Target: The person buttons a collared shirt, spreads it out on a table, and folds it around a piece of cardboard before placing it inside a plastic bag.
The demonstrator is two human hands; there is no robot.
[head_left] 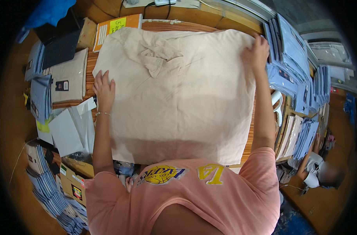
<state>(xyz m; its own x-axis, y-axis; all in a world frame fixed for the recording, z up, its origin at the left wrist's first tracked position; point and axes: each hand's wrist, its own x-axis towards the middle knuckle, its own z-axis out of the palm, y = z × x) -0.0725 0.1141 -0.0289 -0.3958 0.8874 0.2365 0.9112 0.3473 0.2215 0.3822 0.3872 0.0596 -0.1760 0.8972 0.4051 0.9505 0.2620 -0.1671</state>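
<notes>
Indoors, a person's left hand (104, 93), fingers parted, is resting on the left edge of a beige garment (182, 105) lying across a wood-grained table (186, 26), while the right hand (258, 54) is touching its upper right corner, grip unclear.

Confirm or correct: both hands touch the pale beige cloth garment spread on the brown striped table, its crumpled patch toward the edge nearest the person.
Not quite: the head view shows the crumpled patch toward the far edge of the garment. The rest is right.
</notes>
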